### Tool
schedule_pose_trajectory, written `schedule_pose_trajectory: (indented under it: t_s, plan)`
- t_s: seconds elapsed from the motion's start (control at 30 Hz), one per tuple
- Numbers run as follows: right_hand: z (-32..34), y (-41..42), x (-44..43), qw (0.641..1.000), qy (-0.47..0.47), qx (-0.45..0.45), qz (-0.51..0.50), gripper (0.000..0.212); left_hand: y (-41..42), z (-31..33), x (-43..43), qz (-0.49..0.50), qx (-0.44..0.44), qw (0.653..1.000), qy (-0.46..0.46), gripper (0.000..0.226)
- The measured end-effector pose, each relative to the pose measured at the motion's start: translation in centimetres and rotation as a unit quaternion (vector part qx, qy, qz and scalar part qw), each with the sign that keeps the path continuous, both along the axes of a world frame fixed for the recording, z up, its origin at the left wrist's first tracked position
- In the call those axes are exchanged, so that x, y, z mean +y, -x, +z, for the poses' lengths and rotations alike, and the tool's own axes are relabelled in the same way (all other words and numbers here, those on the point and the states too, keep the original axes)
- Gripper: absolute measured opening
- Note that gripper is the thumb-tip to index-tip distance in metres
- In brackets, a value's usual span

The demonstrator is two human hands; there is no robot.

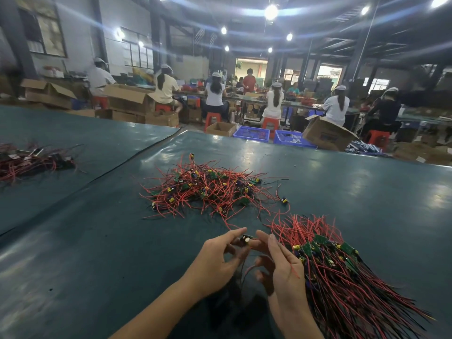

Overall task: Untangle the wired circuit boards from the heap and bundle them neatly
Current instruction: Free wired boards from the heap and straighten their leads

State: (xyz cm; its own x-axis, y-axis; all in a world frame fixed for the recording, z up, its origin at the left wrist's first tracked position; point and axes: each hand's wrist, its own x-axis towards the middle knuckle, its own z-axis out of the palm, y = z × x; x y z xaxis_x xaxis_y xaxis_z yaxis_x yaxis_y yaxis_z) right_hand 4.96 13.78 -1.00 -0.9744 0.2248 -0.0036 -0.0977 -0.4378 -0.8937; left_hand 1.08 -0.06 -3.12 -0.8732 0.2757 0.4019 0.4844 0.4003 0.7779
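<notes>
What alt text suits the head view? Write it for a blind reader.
A left hand and right hand pinch one small wired circuit board between them over a dark green table. A tangled heap of red-wired boards lies beyond; a combed bundle lies by the right hand. Seated workers fill the background.

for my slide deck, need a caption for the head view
Left hand and right hand hold one board over the table, heap beyond, bundle to the right.

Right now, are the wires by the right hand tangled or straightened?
Straightened: in the bundle wires run roughly parallel, boards grouped, unlike the crisscrossed heap.
</notes>
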Motion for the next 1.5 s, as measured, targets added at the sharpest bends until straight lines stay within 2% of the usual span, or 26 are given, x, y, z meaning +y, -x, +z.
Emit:
schedule_pose_trajectory:
  t_s: [0.1,0.17,0.27,0.43,0.63,0.83,0.9,0.97,1.03,1.1,1.13,1.2,1.37,1.43,1.5]
  plan:
    - [0.1,0.0,0.3,1.000,-0.010,0.015,0.002,0.018,-0.2,0.2,0.3,0.006,0.004,1.000,-0.030,0.033]
    - [-0.3,0.2,0.6,0.999,-0.033,0.026,-0.013,0.023,-0.1,0.4,0.3,0.022,0.006,0.998,-0.058,0.022]
    - [-1.1,0.5,0.8,0.989,-0.124,0.049,-0.062,0.031,0.1,0.6,0.1,0.032,-0.005,0.997,-0.073,0.010]
    - [-1.7,0.8,0.3,0.972,-0.214,0.088,-0.049,0.041,0.2,0.7,0.0,-0.016,-0.060,0.995,-0.077,0.011]
    - [-1.4,0.7,0.7,0.984,-0.166,0.058,-0.025,0.032,0.5,1.2,-0.8,-0.092,-0.138,0.980,-0.108,0.016]
    - [-1.0,0.4,0.4,0.989,-0.136,0.063,-0.016,0.018,0.5,1.1,-0.9,-0.113,-0.172,0.974,-0.090,0.026]
    - [-1.0,0.5,0.5,0.988,-0.135,0.061,-0.041,0.005,0.5,1.3,-0.9,-0.116,-0.185,0.972,-0.084,0.021]
    - [-1.0,0.6,0.7,0.988,-0.132,0.049,-0.056,0.008,0.4,1.6,-0.9,-0.115,-0.205,0.968,-0.086,0.015]
    - [-1.1,0.8,0.8,0.991,-0.110,0.020,-0.072,0.010,0.3,1.9,-1.0,-0.113,-0.269,0.948,-0.130,0.017]
    - [-1.1,0.8,0.9,0.993,-0.078,-0.011,-0.083,0.015,0.3,2.3,-1.3,-0.125,-0.372,0.899,-0.193,0.022]
    - [-1.0,0.8,0.9,0.994,-0.056,-0.023,-0.091,0.018,0.3,2.4,-1.5,-0.142,-0.405,0.880,-0.205,0.021]
    - [-0.7,0.8,0.9,0.993,-0.013,-0.039,-0.109,0.017,0.1,2.3,-1.9,-0.176,-0.427,0.869,-0.177,0.023]
    - [-0.5,0.8,0.8,0.991,0.039,-0.061,-0.115,0.017,-0.6,1.5,-1.0,-0.238,-0.391,0.878,-0.135,0.046]
    - [-0.3,0.7,0.6,0.990,0.038,-0.073,-0.115,0.017,-0.9,1.2,-0.1,-0.234,-0.336,0.905,-0.120,0.046]
    - [0.0,0.6,0.6,0.988,0.045,-0.085,-0.118,0.018,-1.3,1.1,0.5,-0.205,-0.242,0.945,-0.079,0.037]
